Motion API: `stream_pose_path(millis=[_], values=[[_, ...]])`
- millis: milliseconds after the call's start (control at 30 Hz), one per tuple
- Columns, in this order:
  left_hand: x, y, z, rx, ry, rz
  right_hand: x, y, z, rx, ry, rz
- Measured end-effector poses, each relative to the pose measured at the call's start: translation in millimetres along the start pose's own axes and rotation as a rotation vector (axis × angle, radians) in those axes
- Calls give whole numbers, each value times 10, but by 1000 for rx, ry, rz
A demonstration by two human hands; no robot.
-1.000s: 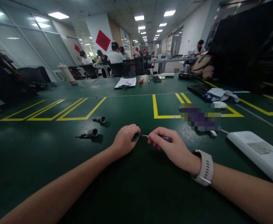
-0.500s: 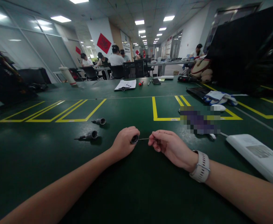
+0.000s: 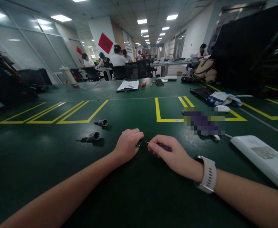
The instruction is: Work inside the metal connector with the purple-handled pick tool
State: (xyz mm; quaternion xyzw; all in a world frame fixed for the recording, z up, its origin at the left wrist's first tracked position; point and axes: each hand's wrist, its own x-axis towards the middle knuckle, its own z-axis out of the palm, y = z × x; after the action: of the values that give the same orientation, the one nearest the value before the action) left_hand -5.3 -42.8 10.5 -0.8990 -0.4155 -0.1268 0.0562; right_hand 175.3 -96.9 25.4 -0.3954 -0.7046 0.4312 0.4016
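Note:
My left hand [image 3: 127, 145] is curled in a fist around a small dark metal cylinder [image 3: 139, 143], resting on the green table [image 3: 139, 190]. My right hand [image 3: 168, 153], with a white watch on the wrist, pinches a thin purple-handled screwdriver [image 3: 161, 146] whose tip reaches toward the cylinder's open end. Both hands sit close together near the table's middle. Two more metal cylinder parts lie to the left: one [image 3: 93, 136] closer to me and one [image 3: 102, 123] farther back.
Yellow tape boxes [image 3: 82, 110] mark the table. A white flat device [image 3: 262, 158] lies at the right, gloves [image 3: 223, 98] and a dark tray behind it. A clipboard [image 3: 128, 85] and phone [image 3: 159, 81] lie at the far edge. People sit at desks beyond.
My right hand has shifted its grip on the screwdriver, its purple handle showing again, and the tip has drawn closer to the cylinder. My left hand has turned slightly over the cylinder.

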Motion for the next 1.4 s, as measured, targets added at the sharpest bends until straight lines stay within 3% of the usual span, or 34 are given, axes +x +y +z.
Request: stream_pose_path(millis=[167, 333, 433, 600, 667, 733, 900, 1100, 1200, 1333, 1400], values=[[-2, -27, 13, -80, 32, 2, 101, 161, -76, 613, 8, 241], [19, -64, 35, -196, 78, -16, 163, 230, -86, 896, 11, 401], [30, -70, 39, -196, 69, -35, 146, 185, -72, 788, 38, 335], [36, -48, 34, -50, 17, -16, 63, 0, -46, 49, 24, -1], [37, -27, 22, 8, -8, 4, 55, -38, -50, -75, 0, -33], [38, -8, 10, 30, -22, 13, 73, -25, -69, 31, -29, 35], [49, -12, 12, -7, -25, 1, 171, 147, -143, 608, -21, 255], [74, -73, 42, -109, 14, -18, 245, 275, -176, 897, -3, 456], [90, -73, 33, -150, 20, -33, 226, 235, -173, 841, 22, 405], [116, -41, -2, -89, -6, -22, 162, 88, -169, 427, -11, 137], [133, -26, -17, -51, -27, 2, 151, 45, -178, 293, -42, 97]])
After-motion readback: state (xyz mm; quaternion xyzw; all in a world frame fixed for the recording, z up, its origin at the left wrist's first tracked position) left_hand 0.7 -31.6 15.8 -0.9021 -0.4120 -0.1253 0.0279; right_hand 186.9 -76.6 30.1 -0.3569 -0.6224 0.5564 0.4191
